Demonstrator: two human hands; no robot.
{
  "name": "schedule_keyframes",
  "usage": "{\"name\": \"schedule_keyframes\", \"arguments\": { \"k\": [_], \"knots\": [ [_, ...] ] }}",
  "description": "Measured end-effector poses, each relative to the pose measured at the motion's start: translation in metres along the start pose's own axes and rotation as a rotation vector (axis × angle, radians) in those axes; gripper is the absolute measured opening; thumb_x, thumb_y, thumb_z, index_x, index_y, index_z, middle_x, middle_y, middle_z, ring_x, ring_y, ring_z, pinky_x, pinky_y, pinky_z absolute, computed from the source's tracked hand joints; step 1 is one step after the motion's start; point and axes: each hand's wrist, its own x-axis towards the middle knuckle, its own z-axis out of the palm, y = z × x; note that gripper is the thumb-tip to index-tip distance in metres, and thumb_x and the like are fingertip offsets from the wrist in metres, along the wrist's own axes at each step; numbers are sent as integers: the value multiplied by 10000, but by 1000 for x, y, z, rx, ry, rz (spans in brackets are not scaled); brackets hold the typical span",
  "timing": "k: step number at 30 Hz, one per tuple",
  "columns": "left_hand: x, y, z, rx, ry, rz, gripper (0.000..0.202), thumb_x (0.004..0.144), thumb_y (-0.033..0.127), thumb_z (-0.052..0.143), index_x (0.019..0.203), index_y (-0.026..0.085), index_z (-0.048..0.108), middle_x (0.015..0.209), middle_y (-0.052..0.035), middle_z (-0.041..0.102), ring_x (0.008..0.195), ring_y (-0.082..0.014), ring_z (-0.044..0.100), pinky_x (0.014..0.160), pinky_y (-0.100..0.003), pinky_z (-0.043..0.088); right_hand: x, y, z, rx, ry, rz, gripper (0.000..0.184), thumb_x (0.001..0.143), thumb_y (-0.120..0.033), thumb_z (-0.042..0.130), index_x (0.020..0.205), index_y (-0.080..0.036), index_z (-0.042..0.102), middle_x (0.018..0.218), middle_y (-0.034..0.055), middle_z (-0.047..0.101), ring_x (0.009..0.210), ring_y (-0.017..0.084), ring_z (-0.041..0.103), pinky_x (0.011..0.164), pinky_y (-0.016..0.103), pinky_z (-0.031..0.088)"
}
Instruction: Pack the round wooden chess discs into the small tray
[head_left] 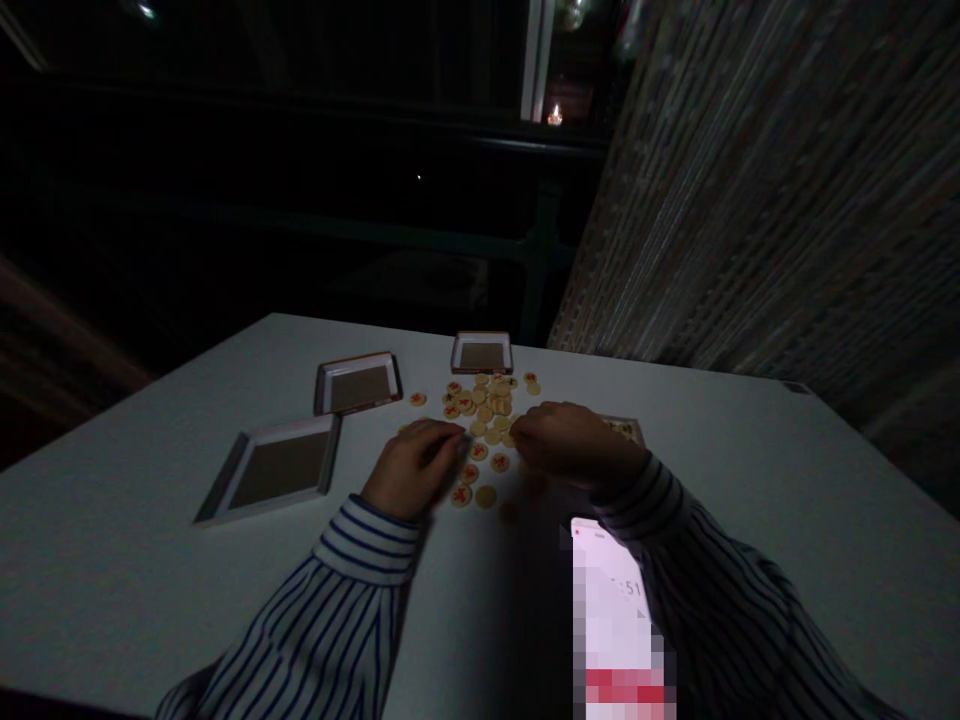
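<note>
Round wooden xiangqi pieces, several with red characters, lie heaped and scattered in the middle of the white table. My left hand rests at the near left side of the heap, fingers curled in; whatever they may hold is hidden. At the right edge of the heap my right hand has its fingertips pinched together beside pale pieces. Whether one is between them cannot be made out. Behind that hand, a small box with pieces in it shows partly. Loose red-marked pieces lie between the hands.
Shallow trays stand around the heap: a large one at left, a smaller one behind it and another at the back. A lit phone lies under my right forearm. A string curtain hangs beyond the white table.
</note>
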Motion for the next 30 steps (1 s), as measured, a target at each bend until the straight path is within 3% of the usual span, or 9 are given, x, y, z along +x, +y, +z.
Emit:
{"name": "schedule_keyframes", "arguments": {
  "k": [4,13,30],
  "knots": [
    [-1,1,2,72,-27,89,256,815,305,450,946,179,630,913,-52,659,894,-174,581,845,-320,441,4,-6,14,-28,-53,-32,217,818,-263,428,954,-193,582,979,63,616,892,193,557,723,301,411],
    [0,-2,3,74,1,25,285,837,303,420,981,156,616,940,-62,650,902,-172,579,837,-313,440,8,-10,30,-28,-107,-98,192,829,-272,435,930,-190,576,984,69,600,917,198,548,695,306,432],
    [-1,1,12,53,-24,20,261,827,289,429,962,166,616,931,-58,658,883,-170,590,820,-317,453,13,-20,36,-90,-103,-21,260,871,-276,352,933,-181,585,936,81,623,876,211,576,696,313,437]
  ]
}}
